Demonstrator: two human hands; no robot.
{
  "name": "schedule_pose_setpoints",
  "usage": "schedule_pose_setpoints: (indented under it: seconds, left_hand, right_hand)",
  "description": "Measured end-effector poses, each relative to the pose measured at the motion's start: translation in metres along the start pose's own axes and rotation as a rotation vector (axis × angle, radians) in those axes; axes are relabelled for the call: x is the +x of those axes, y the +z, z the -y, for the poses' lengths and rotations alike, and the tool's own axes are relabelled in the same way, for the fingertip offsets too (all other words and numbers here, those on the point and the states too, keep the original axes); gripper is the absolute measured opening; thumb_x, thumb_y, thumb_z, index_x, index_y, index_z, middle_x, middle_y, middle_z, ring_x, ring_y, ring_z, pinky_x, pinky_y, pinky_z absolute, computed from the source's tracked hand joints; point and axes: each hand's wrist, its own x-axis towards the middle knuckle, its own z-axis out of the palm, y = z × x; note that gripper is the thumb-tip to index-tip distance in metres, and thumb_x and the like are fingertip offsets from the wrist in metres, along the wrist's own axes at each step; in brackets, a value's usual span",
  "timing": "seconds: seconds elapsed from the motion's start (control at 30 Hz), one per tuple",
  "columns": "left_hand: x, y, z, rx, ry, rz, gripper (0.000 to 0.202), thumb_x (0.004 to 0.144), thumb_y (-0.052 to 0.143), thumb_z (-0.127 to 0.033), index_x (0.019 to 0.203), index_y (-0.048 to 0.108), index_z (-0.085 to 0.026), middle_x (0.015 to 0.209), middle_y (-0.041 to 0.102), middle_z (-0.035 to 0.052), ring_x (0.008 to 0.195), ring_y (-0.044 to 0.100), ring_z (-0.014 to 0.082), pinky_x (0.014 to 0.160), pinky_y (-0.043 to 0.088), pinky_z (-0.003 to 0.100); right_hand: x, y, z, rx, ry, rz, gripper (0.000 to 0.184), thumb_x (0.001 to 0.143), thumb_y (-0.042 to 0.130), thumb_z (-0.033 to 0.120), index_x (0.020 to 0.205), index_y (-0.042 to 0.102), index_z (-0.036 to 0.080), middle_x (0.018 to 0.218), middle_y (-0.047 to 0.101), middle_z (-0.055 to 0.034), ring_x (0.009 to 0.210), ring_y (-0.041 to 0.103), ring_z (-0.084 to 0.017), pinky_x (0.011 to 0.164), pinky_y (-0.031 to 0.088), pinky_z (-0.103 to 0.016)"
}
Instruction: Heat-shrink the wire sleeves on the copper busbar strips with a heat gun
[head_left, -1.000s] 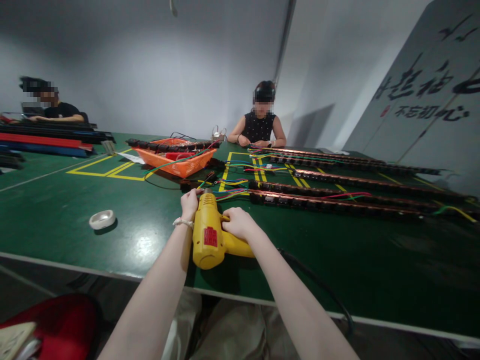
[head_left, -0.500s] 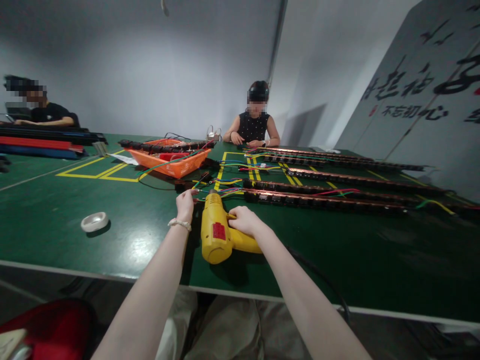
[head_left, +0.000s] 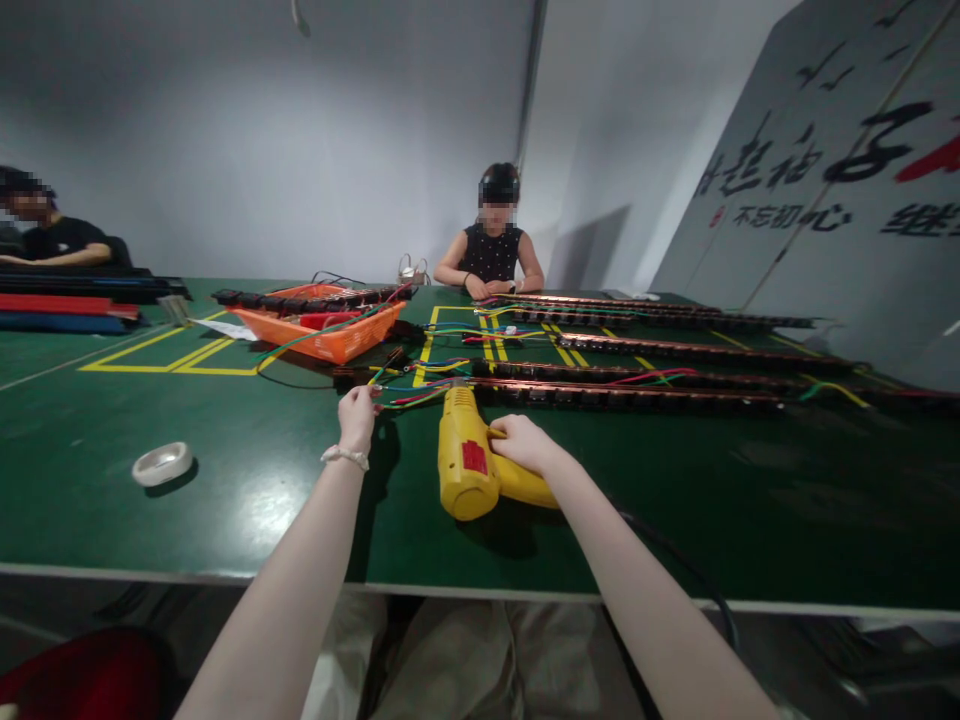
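My right hand [head_left: 523, 441] is wrapped round the handle of a yellow heat gun [head_left: 466, 468], which has a red label on its rear. The gun's nozzle faces away from me, close to a bundle of coloured wires [head_left: 420, 396]. Left of it, my left hand [head_left: 358, 415] pinches wire ends between thumb and fingers; exactly which strands it grips is hard to make out. These wires run rightward to a long black strip with copper-coloured edging [head_left: 630, 396].
An orange basket [head_left: 337, 340] holding black strips stands beyond my left hand. A white ring-shaped object [head_left: 163, 464] lies on the green table [head_left: 247, 420] at left. More black strips [head_left: 675, 350] lie to the right. One co-worker [head_left: 491, 250] sits opposite, another [head_left: 64, 240] far left.
The heat gun has shifted right with my right hand, away from my left hand. My left hand still pinches the wires. The whole view has turned slightly to the right.
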Motion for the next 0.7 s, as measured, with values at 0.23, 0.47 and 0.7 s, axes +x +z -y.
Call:
schedule_pose_setpoints:
  seconds: [0.23, 0.47, 0.7]
  left_hand:
    - [0.002, 0.002, 0.005, 0.207, 0.09, 0.085, 0.028, 0.074, 0.049, -0.028, 0.095, 0.057, -0.012, 0.081, 0.065, 0.0073, 0.056, 0.055, 0.0112, 0.054, 0.041, 0.022]
    - [0.005, 0.003, 0.013, 0.374, 0.152, 0.04, 0.035, 0.074, 0.051, -0.025, 0.106, 0.057, -0.012, 0.098, 0.064, 0.0105, 0.076, 0.062, 0.0181, 0.074, 0.048, 0.031]
    - [0.002, 0.001, 0.011, 0.58, 0.325, -0.006, 0.037, 0.071, 0.052, -0.026, 0.104, 0.062, -0.013, 0.106, 0.06, 0.014, 0.104, 0.055, 0.0264, 0.095, 0.041, 0.039]
  right_hand:
    - [-0.019, 0.001, 0.009, 0.027, 0.022, -0.023, 0.027, 0.09, 0.052, 0.038, 0.1, 0.06, 0.014, 0.099, 0.061, -0.0048, 0.088, 0.058, -0.016, 0.08, 0.049, -0.036]
    - [-0.031, 0.004, 0.013, 0.053, -0.022, -0.002, 0.027, 0.089, 0.052, 0.039, 0.098, 0.06, 0.015, 0.098, 0.061, -0.0044, 0.088, 0.058, -0.016, 0.08, 0.048, -0.036]
    - [-0.033, 0.005, 0.012, 0.056, -0.041, -0.011, 0.027, 0.09, 0.052, 0.039, 0.098, 0.06, 0.015, 0.098, 0.062, -0.0046, 0.089, 0.059, -0.016, 0.081, 0.049, -0.037]
